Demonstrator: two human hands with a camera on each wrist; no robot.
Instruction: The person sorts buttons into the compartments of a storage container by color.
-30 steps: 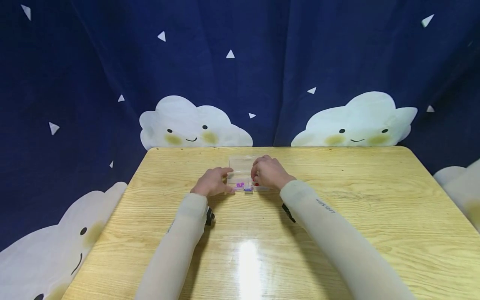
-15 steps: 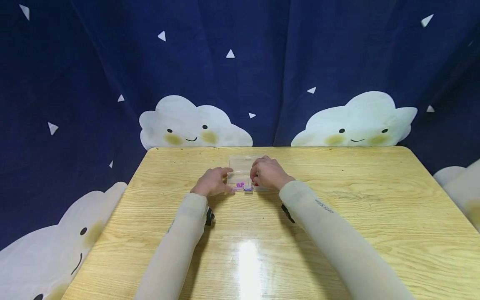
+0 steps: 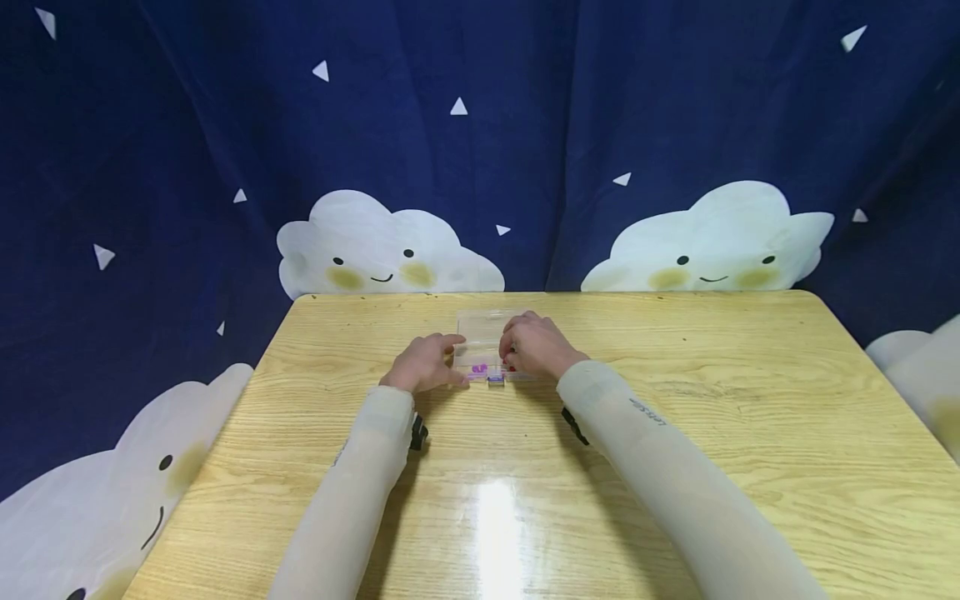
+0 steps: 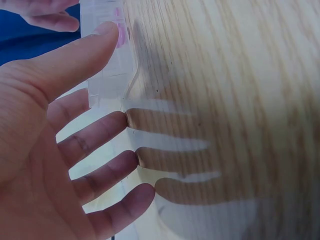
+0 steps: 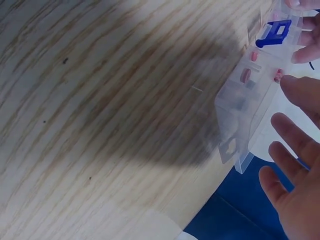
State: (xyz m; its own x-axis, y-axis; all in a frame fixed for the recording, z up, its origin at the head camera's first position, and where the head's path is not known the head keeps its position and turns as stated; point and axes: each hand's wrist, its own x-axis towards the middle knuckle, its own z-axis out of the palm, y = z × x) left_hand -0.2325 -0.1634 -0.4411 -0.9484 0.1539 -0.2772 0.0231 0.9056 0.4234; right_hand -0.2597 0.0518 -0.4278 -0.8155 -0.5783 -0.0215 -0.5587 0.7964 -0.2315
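A clear plastic compartment box lies with its lid raised at the far middle of the table. My left hand grips its left end, thumb along the front and index finger behind; the other fingertips touch the table. Over the box's right part, my right hand pinches a small red bead at the thumb tip; its index finger is mostly hidden. More red beads sit in a right compartment. Purple pieces lie in a left one. A blue latch is at the front middle.
The wooden table spreads around the box, its far edge just behind. A dark blue curtain with white clouds hangs beyond that edge. Glare shows on the near tabletop.
The right fingers have shifted very slightly over the box's right compartments, covering more of the red beads. The left hand and the box stay in place.
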